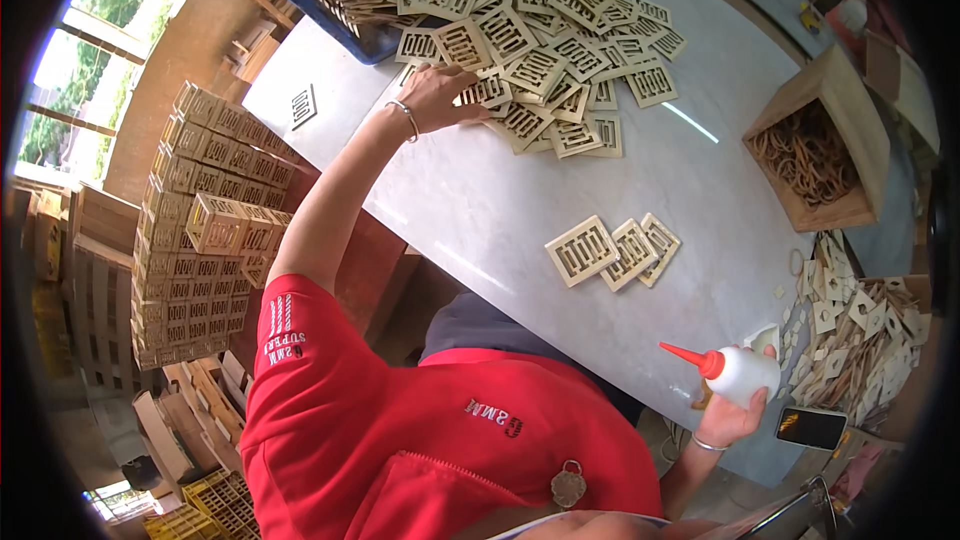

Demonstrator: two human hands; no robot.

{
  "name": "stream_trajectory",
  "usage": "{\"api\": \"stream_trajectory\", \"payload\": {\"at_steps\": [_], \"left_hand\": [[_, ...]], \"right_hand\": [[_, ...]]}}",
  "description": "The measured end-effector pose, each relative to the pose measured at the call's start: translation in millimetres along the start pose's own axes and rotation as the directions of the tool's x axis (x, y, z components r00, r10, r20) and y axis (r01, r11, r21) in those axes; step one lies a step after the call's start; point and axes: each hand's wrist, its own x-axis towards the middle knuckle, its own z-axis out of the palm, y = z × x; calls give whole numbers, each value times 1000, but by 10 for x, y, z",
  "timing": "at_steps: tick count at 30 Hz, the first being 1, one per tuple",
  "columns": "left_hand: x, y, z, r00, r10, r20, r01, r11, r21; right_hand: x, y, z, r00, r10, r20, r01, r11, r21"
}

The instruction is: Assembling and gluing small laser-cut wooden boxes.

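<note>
Slotted panels (535,72) heaped loosely beside blue crate (368,52), on counter (480,205). My left hand (435,98), thumb and fingers spread, touches heap near crate; tugging low could slide panels. Right hand (735,422), far from crate, wraps bottle (750,378); over-squeezing could dribble.

The top edge cuts off the panel pile (536,70).

Lettering (286,343) on red shirt (330,400), sleeve (308,312) and chest (440,395)
</note>
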Motion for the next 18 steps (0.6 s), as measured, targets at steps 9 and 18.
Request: {"api": "stream_trajectory", "payload": {"at_steps": [9,18], "left_hand": [[-323,266,-147,861,-348,-370,155,874,-461],[-695,1499,-193,917,-280,285,278,-65,-958]], "right_hand": [[-23,-6,45,999,4,39,-5,999,33],[118,7,300,995,-46,85,46,999,7]]}}
